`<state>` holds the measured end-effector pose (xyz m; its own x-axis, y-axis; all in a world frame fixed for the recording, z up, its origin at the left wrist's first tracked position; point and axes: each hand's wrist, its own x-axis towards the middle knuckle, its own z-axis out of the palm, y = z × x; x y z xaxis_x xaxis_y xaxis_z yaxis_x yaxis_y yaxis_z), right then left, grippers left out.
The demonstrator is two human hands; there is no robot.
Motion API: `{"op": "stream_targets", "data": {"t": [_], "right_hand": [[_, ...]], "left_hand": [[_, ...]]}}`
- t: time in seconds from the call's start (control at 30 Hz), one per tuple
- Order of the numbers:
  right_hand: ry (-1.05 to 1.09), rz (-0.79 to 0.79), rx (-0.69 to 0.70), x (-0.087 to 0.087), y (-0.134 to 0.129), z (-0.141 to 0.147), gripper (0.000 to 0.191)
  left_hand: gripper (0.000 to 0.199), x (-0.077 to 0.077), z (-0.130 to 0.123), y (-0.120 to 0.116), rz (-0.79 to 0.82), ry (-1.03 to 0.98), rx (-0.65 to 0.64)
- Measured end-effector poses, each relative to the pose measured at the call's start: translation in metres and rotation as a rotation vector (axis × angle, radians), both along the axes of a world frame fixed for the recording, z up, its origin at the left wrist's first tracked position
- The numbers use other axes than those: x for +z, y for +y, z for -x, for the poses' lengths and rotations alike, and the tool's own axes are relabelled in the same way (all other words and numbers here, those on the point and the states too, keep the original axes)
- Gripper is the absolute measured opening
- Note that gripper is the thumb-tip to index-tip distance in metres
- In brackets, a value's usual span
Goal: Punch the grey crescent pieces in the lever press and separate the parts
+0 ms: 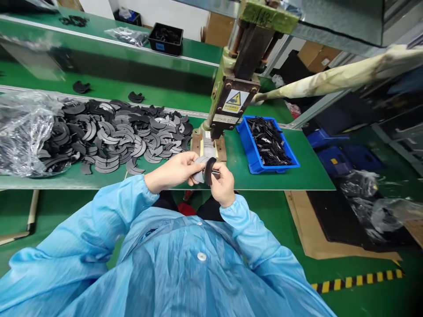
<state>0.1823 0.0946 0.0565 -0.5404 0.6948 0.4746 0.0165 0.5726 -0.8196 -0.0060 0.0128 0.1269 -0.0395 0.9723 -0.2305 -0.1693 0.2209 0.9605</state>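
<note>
Grey curved pieces (199,177) are pinched between the thumb and fingers of my left hand (180,169). My right hand (223,182) grips a dark curved piece (209,171) that stands on edge against the grey ones. Both hands are close together at the table's front edge, just before the base (220,149) of a green press (233,94). To the left lies a wide pile of grey and black curved pieces (124,132). Right of the press is a blue bin (244,138) filled with small black parts (268,143).
Clear plastic bags (23,132) cover the pile's left end. A long wrapped lever (330,77) reaches from the press to the right. Behind, a black bin (165,47) stands on a green shelf (198,50). Loose curved pieces (136,97) lie behind the pile.
</note>
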Motion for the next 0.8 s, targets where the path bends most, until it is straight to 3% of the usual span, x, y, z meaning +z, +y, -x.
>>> {"op": "stream_targets", "data": {"t": [0.1, 0.23, 0.3, 0.37, 0.53, 0.7, 0.8], "right_hand": [[-0.092, -0.109, 0.068, 0.014, 0.01, -0.008, 0.018], [-0.151, -0.234, 0.1, 0.023, 0.017, -0.014, 0.012], [-0.165, -0.277, 0.105, 0.022, 0.017, -0.016, 0.011], [-0.175, -0.308, 0.119, 0.021, 0.016, -0.016, 0.011], [-0.178, -0.331, 0.13, 0.019, 0.015, -0.021, 0.012], [-0.198, -0.295, 0.132, 0.016, 0.023, -0.029, 0.019], [-0.198, -0.236, 0.008, 0.005, 0.039, -0.042, 0.031]], "left_hand": [[0.048, -0.005, 0.003, -0.002, -0.03, 0.141, 0.051], [0.033, -0.004, -0.001, -0.011, -0.273, 0.533, 0.312], [0.029, -0.002, -0.005, -0.013, -0.401, 0.725, 0.301], [0.032, -0.002, -0.007, -0.012, -0.434, 0.793, 0.203], [0.034, -0.015, -0.007, -0.006, -0.286, 0.559, 0.265], [0.053, -0.025, 0.002, -0.003, -0.084, 0.203, -0.019], [0.051, -0.029, 0.031, 0.018, -0.034, 0.21, 0.102]]}}
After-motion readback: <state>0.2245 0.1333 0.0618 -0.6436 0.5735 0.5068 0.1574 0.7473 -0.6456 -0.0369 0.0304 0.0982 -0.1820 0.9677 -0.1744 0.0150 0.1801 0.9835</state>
